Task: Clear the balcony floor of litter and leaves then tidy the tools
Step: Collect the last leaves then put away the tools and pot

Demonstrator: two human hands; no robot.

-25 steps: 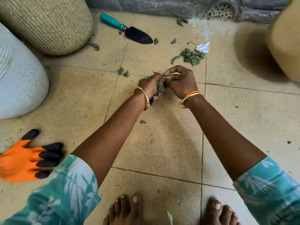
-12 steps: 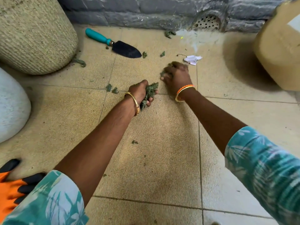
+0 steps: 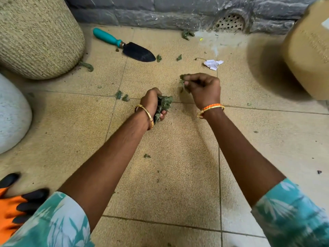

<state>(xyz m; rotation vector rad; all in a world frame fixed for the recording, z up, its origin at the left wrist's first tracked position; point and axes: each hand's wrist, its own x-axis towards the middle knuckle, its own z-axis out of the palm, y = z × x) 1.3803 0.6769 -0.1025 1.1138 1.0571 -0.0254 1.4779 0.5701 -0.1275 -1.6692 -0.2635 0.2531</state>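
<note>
My left hand (image 3: 151, 104) grips a bunch of green leaves (image 3: 163, 105) just above the beige tiled floor. A little to its right, my right hand (image 3: 203, 89) pinches a few more leaves (image 3: 182, 81) between thumb and fingers. Loose leaf bits (image 3: 122, 97) lie on the tile left of my hands, and others (image 3: 159, 58) sit by the trowel. A crumpled white paper scrap (image 3: 212, 64) lies beyond my right hand. The trowel (image 3: 128, 47), teal handle and black blade, rests on the floor near the wall. An orange and black glove (image 3: 12, 205) lies at the lower left.
A woven beige pot (image 3: 35, 36) stands at the upper left, a white pot (image 3: 10, 114) at the left edge. A tan container (image 3: 309, 49) sits at the right. A grey stone wall with a round drain grate (image 3: 229, 23) runs along the back, with a leaf clump (image 3: 187, 33) nearby.
My right hand reached to the leaf pile near the paper scrap and has come back toward me pinching leaves. The pile is gone from the floor. My left hand keeps its bunch.
</note>
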